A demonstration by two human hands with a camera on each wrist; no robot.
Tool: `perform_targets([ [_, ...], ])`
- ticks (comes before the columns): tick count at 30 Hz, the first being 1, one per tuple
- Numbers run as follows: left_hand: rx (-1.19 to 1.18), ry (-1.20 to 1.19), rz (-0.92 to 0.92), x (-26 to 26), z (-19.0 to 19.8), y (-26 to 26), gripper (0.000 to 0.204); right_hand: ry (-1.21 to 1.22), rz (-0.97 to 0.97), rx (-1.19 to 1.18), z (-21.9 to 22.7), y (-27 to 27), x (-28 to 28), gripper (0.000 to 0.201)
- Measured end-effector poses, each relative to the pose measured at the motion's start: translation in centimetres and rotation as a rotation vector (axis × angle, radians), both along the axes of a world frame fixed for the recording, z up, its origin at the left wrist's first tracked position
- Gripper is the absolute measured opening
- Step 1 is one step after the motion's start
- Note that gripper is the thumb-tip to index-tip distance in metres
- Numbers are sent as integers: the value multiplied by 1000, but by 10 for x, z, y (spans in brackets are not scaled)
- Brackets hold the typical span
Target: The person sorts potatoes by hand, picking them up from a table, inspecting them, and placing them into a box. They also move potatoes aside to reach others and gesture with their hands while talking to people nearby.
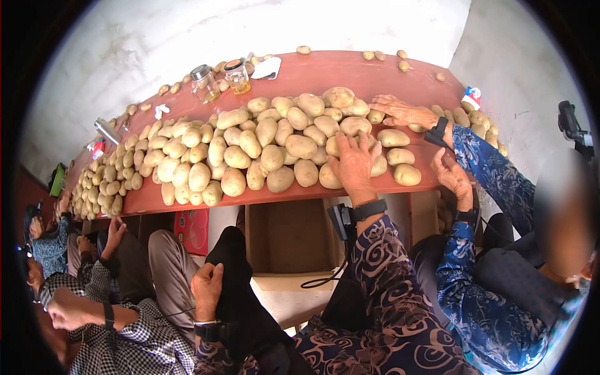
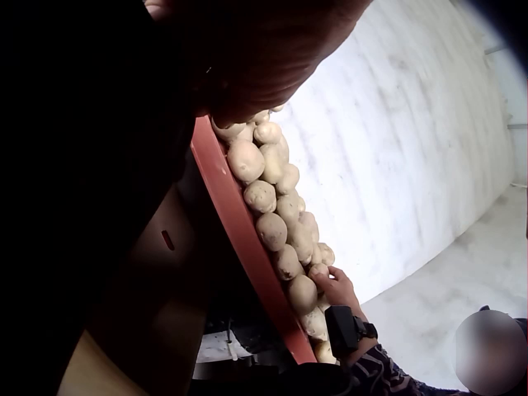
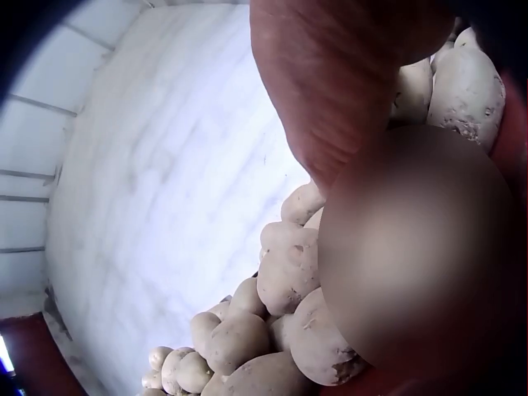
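Note:
A long heap of potatoes (image 1: 301,146) covers the front of the red table (image 1: 319,72). My right hand (image 1: 355,165) rests on the heap's right part, its fingers extended over the potatoes. In the left wrist view, its fingertips touch a potato (image 2: 319,270) near the top of the pile. Down by my dark-clothed leg, my left hand (image 1: 206,286) lies with loosely curled fingers and nothing in them. The right wrist view has the palm side of my right hand (image 3: 346,82) above knobbly potatoes (image 3: 289,268); its fingertips are hidden there.
To the right, another person's hand (image 1: 403,112) reaches over the potatoes, and their other hand (image 1: 451,178) is raised at the table edge. More people sit at the left. Glass jars (image 1: 236,76) and a metal flask (image 1: 107,131) stand behind the heap. Under the table is a cardboard box (image 1: 284,240).

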State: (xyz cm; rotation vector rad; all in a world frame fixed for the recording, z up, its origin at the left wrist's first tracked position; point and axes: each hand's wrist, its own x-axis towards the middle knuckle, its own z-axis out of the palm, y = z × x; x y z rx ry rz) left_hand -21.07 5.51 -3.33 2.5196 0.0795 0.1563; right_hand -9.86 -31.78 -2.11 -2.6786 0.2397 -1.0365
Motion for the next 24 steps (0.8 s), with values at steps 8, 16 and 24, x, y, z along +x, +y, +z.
perform_targets([
  [8,16,0,10,2,-2,1,27,-166,105,173,9,-10,5,47],
  [16,8,6,-1,1,5,-5,28,-259,639,760,15,15,-3,39],
  [24,42,22,-17,3,2,0,28,617,1012,331,1,68,-32,34],
])
